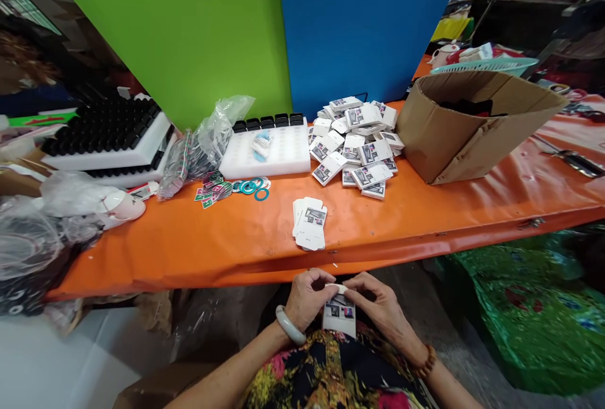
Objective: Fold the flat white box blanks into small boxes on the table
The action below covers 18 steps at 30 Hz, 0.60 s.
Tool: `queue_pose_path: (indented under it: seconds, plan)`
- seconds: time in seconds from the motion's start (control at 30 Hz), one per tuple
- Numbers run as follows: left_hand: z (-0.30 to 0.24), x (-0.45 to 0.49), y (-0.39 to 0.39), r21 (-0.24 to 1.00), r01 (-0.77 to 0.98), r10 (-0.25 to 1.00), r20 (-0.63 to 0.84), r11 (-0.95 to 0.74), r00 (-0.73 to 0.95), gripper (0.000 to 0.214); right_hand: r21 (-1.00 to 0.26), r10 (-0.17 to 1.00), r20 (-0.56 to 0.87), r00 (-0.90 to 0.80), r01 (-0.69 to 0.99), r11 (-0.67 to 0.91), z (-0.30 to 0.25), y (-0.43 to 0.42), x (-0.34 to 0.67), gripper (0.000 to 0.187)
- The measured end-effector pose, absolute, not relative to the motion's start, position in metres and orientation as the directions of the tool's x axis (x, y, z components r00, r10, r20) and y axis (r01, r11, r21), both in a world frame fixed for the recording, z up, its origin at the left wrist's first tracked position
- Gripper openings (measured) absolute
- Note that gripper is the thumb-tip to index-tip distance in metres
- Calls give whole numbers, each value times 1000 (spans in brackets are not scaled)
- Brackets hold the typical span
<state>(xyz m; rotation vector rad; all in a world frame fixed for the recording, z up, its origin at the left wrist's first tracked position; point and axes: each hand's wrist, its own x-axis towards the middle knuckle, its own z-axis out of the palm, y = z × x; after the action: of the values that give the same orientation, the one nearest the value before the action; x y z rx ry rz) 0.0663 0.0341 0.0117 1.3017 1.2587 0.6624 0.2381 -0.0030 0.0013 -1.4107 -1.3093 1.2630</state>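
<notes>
A small white printed carton point(339, 321) is held upright over my lap, just below the table's front edge. My left hand point(309, 299) pinches its top edge from the left, thumb and forefinger together. On the opposite side my right hand point(375, 302) grips the same top edge, thumb against the front. The carton's back and the other fingertips are hidden. Beyond my hands a short stack of flat white cartons point(312, 223) lies on the orange table point(246, 232). Behind that is a loose heap of folded white boxes point(371, 152).
A white foam tray point(288, 150) holds black pieces along its back. Teal rings point(261, 195) and small printed cards point(212, 191) lie before it. An open cardboard box point(454, 138) stands right; stacked trays of black pieces point(104, 128) stand left. Green plastic sheeting point(524, 308) is below right.
</notes>
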Motion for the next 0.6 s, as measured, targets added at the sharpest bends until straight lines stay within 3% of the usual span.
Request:
queue_pose_path:
  seconds: [0.17,0.3,0.47,0.6]
  plan:
    - [18,71,40,929,160,889,-368,335,272,15,-937,945,-321,-56,-130,-326,5,2,235,22]
    - [22,67,43,920,174,865,-389,351,317,16,-881,923,-380,-60,-280,-381,2,1,232,23]
    - [19,62,43,912,195,839,-408,360,360,22,-863,919,-390,-58,-326,-387,-7,-4,231,26]
    - [16,61,41,909,210,832,-414,359,370,24,-898,928,-368,-59,-239,-371,-9,-3,232,30]
